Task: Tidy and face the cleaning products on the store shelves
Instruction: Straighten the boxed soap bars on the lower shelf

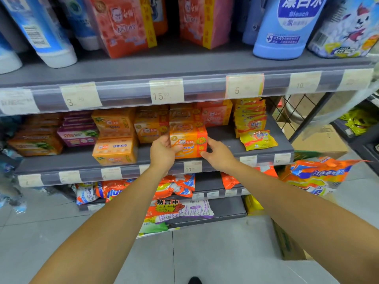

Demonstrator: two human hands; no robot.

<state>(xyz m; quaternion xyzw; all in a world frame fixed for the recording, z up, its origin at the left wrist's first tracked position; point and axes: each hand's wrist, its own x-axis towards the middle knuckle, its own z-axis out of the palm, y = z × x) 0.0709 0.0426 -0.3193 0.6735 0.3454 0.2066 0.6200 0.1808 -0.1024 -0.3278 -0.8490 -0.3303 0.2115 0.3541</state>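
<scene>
Left hand (pixel 162 152): curled round the left end of the orange soap pack (pixel 190 140), fingers bent at its upper left corner and thumb lying across the printed front.
Right hand (pixel 217 153): mostly open, fingers nearly straight and laid against the right end of the same pack, thumb tip at its lower front corner; it presses rather than wraps.
Orange soap pack: at the front edge of the middle shelf (pixel 256 140), between the two hands, printed face turned outward, just above the price tag marked 10 (pixel 192 167). Whether it rests on the shelf or is lifted just off it cannot be told.
Behind it: more orange packs of the same kind, stacked toward the back.
To its left: a stack of orange soap boxes (pixel 114 148) near the front, then purple packs (pixel 79 134) farther left.
To its right: bare shelf, then a pile of yellow soap sachets (pixel 251 124), the front ones slumped forward.
Upper shelf (pixel 143 68): red-orange boxes (pixel 123 25) and a light blue bleach bottle (pixel 287 27), with price tags along the rail.
Lower shelf: orange and white detergent bags (pixel 176 185) lying untidily.
Floor (pixel 205 253): pale grey tiles.
</scene>
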